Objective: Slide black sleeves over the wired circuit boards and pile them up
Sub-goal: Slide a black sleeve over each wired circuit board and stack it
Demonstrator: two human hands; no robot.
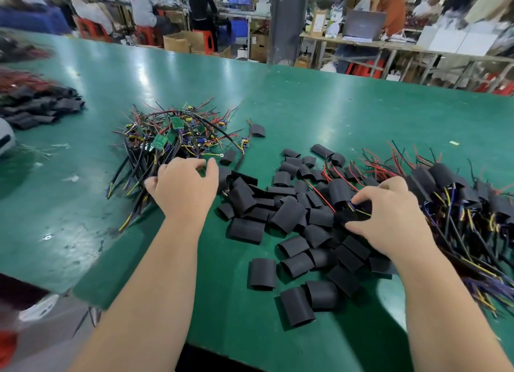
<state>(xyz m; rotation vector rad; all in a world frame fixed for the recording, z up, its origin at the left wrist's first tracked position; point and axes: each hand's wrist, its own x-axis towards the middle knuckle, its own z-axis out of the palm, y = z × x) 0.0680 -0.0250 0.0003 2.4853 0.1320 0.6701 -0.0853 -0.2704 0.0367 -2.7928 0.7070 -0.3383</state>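
Head view: both hands low on the green table point(306, 99).
Left hand point(185, 188), left of the loose sleeves point(286, 213), curls into the bare wired boards point(172, 132); grip unclear. Right hand point(389, 216), right of the sleeves, pinches a sleeved board point(345, 214) beside the sleeved pile point(450, 193).

Bright overhead glare on table point(194, 71); edges blurred.

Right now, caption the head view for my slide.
Left hand reaches into the tangled wired circuit boards; right hand pinches a sleeved board amid loose black sleeves on the green table.
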